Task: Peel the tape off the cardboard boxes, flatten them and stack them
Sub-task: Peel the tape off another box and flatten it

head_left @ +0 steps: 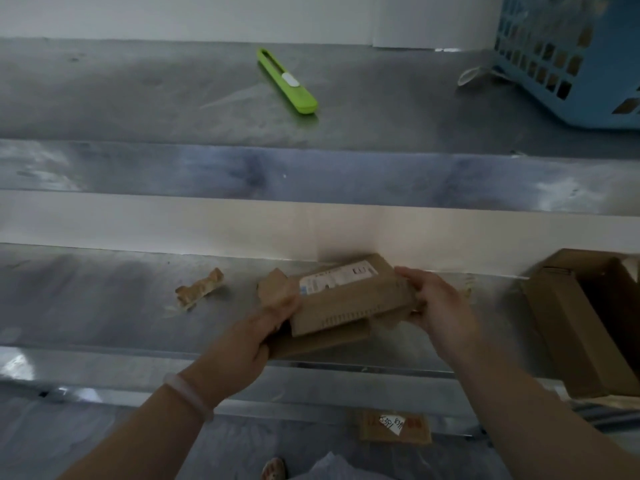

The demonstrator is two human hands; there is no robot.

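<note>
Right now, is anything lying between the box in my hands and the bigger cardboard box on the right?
Nothing solid shows there: bare metal shelf lies between the held box and the bigger box. The crumpled tape scrap sits on the left, out of the way.

A plain white wall [207,15] backs a raised shelf [138,91] of dull, scuffed steel, whose shiny front edge [311,174] and a pale band [138,220] below it drop to a lower steel tabletop [86,306] catching soft, dim light in patches, while a grey floor [86,441] shows beneath its near edge.
</note>
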